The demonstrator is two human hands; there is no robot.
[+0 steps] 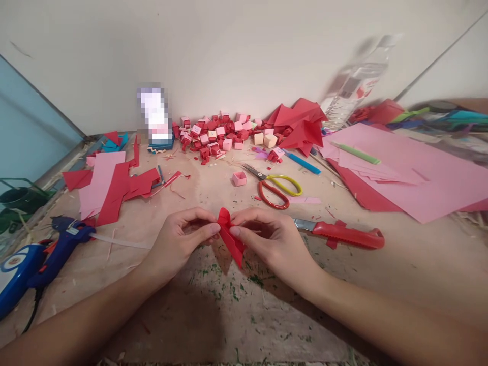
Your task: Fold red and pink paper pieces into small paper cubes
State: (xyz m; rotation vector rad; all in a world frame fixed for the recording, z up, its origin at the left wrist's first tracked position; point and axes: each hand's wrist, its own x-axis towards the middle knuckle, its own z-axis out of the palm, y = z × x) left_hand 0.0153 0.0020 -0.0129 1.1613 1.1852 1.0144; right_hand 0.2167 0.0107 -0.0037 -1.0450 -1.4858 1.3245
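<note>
A folded piece of red paper point(231, 236) is held up between my two hands, over the near middle of the table. My left hand point(186, 236) pinches its left edge with thumb and fingertips. On the other side, my right hand point(270, 239) grips the paper the same way. Just beyond the hands sits a small open pink paper box point(239, 178). Scissors point(272, 185) with one yellow and one red handle loop lie to its right. A red-handled knife point(343, 235) rests beside my right hand, partly hidden behind it.
Many small red and pink paper boxes point(217, 134) are heaped by the wall. Paper scraps point(110, 183) and a blue glue gun point(63, 244) lie left; pink sheets point(427, 173) and a plastic bottle point(358, 86) are right. A blurred phone point(155, 117) leans at the back.
</note>
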